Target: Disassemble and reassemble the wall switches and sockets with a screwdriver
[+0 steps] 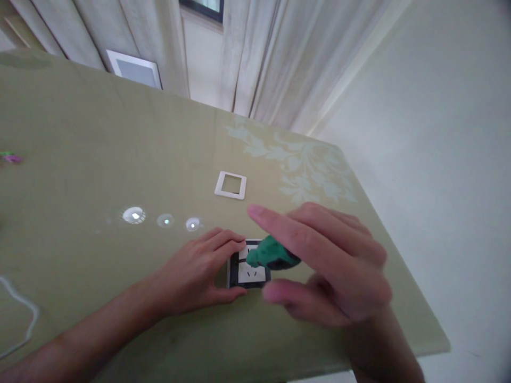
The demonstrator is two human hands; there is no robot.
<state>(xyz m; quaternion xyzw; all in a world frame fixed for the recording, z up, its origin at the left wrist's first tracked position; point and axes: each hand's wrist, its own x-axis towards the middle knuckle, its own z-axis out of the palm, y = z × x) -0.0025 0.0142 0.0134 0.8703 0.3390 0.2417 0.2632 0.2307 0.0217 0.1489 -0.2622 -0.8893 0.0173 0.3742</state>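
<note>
A wall socket insert (248, 272), white face in a dark frame, lies on the glossy olive table (120, 159). My left hand (199, 271) grips its left side, thumb below and fingers on top. My right hand (331, 260) hovers just right of the socket and holds a green-handled tool (271, 254), probably a screwdriver, whose handle points over the socket face. The index finger is stretched out and the other fingers curl round the handle. The tool's tip is hidden.
A white square cover frame (230, 185) lies farther back on the table. A white cord (19, 314) curls at the left edge. A small purple-green object (10, 157) sits far left. Curtains (259, 58) hang behind; the table's right edge drops to a pale floor.
</note>
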